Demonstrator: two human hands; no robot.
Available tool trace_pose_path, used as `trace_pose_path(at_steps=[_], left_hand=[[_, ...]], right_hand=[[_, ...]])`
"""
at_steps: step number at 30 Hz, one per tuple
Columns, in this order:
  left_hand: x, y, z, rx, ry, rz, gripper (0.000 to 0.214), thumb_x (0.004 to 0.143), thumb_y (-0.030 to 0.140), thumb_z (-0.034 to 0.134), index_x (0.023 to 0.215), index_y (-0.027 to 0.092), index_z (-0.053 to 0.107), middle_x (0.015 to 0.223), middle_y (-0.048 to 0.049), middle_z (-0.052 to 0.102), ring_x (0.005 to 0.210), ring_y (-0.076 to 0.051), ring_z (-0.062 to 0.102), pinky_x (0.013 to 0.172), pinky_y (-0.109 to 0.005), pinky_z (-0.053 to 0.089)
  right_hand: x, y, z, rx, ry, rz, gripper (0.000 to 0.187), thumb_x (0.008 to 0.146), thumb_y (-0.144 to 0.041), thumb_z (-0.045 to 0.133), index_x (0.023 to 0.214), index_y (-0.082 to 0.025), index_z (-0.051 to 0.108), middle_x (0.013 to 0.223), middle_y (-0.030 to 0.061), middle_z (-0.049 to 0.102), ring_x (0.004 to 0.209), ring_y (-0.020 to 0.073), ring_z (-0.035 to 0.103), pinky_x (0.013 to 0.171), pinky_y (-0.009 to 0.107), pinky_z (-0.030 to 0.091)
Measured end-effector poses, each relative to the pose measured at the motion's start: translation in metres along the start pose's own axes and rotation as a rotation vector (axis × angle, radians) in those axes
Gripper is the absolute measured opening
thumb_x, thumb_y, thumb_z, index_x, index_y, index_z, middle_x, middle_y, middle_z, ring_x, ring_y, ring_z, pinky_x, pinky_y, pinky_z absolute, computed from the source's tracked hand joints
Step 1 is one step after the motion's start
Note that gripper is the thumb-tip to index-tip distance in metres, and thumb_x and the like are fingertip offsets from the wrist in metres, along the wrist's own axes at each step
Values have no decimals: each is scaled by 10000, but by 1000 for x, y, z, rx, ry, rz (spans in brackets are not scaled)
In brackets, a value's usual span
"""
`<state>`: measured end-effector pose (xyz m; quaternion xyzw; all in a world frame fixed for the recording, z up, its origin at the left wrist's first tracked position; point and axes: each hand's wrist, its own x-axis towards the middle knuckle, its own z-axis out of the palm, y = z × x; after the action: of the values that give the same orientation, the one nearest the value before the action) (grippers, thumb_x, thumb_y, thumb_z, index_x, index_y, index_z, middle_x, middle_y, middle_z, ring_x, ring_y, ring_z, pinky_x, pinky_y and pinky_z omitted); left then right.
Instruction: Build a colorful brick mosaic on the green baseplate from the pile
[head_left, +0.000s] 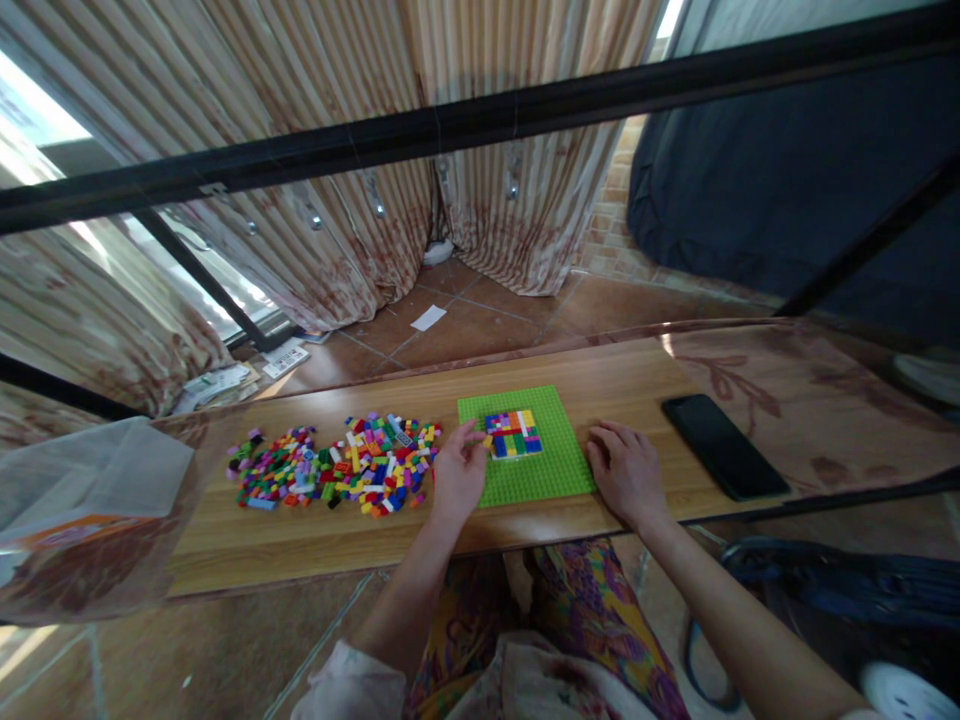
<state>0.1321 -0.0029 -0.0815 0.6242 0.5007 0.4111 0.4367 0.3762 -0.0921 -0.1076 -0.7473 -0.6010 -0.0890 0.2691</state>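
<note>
A green studded baseplate [566, 465] lies on the wooden board. Small bricks in several colours form a roughly square patch [514, 434] near its middle. My left hand [460, 468] is over the plate's left edge, thumb and fingertips closed on a small yellow brick [487, 441] beside the patch's left side. My right hand [624, 470] rests on the wood at the plate's right edge, fingers loosely bent and lying down, with nothing seen in them. Left of my left hand spreads a pile of loose coloured bricks [390, 465].
The long wooden board [315, 555] carries everything. A black phone [724, 447] lies right of my right hand. A clear plastic box [142, 465] stands at the far left. Beyond the board runs a black metal bar [480, 122] before striped curtains [510, 200].
</note>
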Motion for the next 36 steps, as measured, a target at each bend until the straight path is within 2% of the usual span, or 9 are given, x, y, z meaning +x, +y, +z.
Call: trace_pose_path(at_steps=[5, 8, 12, 17, 22, 30, 36], left_hand=[[1, 3, 2, -29, 10, -89, 318, 848, 216, 566, 1156, 147, 604, 974, -81, 718, 728, -130, 685, 634, -249, 562], [4, 2, 4, -14, 21, -113, 320, 806, 164, 600, 1124, 134, 619, 937, -81, 725, 725, -132, 687, 670, -262, 567], [9, 0, 5, 19, 43, -115, 313, 765, 109, 616, 1077, 125, 637, 898, -77, 729, 765, -146, 693, 729, -284, 567], [10, 2, 7, 67, 46, -108, 270, 797, 150, 605, 1061, 123, 652, 890, -87, 730, 783, -161, 696, 746, -306, 564], [12, 5, 9, 63, 47, -90, 288, 765, 134, 643, 1053, 128, 655, 889, -79, 731, 768, -153, 691, 757, -300, 558], [13, 16, 11, 109, 40, -162, 316, 729, 90, 657, 1044, 116, 653, 860, -66, 728, 725, -133, 681, 697, -256, 551], [15, 18, 8, 176, 76, -156, 312, 727, 81, 638, 1036, 114, 662, 823, -59, 721, 731, -147, 676, 717, -276, 539]], right_hand=[[0, 1, 1, 14, 7, -5, 269, 918, -301, 467, 1067, -176, 652, 1155, 132, 646, 1078, 277, 531, 903, 450, 426], [0, 1, 1, 12, 10, -9, 266, 915, -297, 472, 1067, -174, 652, 1154, 131, 645, 1071, 274, 534, 908, 446, 427], [0, 0, 0, 1, 7, -4, 266, 917, -293, 472, 1063, -164, 654, 1160, 131, 645, 1054, 269, 533, 913, 436, 428], [0, 0, 1, 4, 13, -8, 265, 920, -296, 474, 1061, -165, 656, 1150, 125, 648, 1050, 268, 540, 917, 433, 425], [0, 1, 2, 9, 12, -14, 263, 922, -307, 469, 1053, -177, 656, 1152, 122, 647, 1056, 272, 536, 903, 433, 418], [0, 1, 2, 13, -1, -4, 268, 920, -298, 465, 1068, -173, 650, 1154, 126, 643, 1063, 275, 531, 904, 436, 413], [1, -1, 0, 15, 5, 2, 260, 915, -293, 473, 1059, -176, 655, 1160, 124, 644, 1059, 275, 537, 896, 435, 422]])
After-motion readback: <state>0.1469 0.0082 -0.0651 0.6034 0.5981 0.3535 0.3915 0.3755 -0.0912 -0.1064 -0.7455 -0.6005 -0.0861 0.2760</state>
